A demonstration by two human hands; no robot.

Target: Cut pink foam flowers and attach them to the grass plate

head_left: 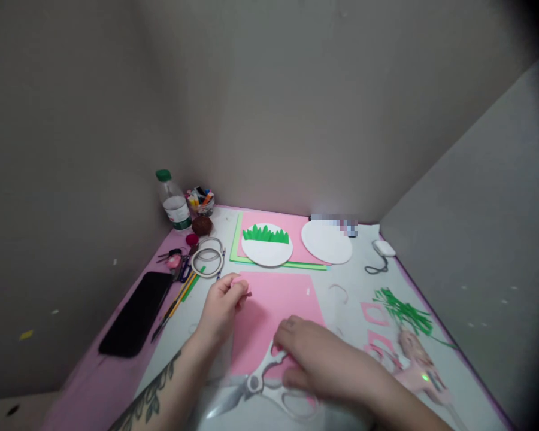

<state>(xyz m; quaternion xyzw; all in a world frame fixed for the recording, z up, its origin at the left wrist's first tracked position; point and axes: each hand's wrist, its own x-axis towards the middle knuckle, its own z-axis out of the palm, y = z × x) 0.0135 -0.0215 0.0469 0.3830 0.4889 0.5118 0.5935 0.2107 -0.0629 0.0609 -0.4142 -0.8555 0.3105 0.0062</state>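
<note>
A pink paper sheet lies on the table in front of me. My left hand pinches its upper left corner with closed fingers. My right hand rests low on the sheet, fingers curled into the handles of white scissors whose blades point to the lower left. Both hands are slightly blurred.
Behind the sheet lie a white disc with green paper grass and a plain white disc on pink and green sheets. At left: a black phone, pencils, tape rings, a bottle. At right: green shreds, pink cut-outs, a pink glue gun.
</note>
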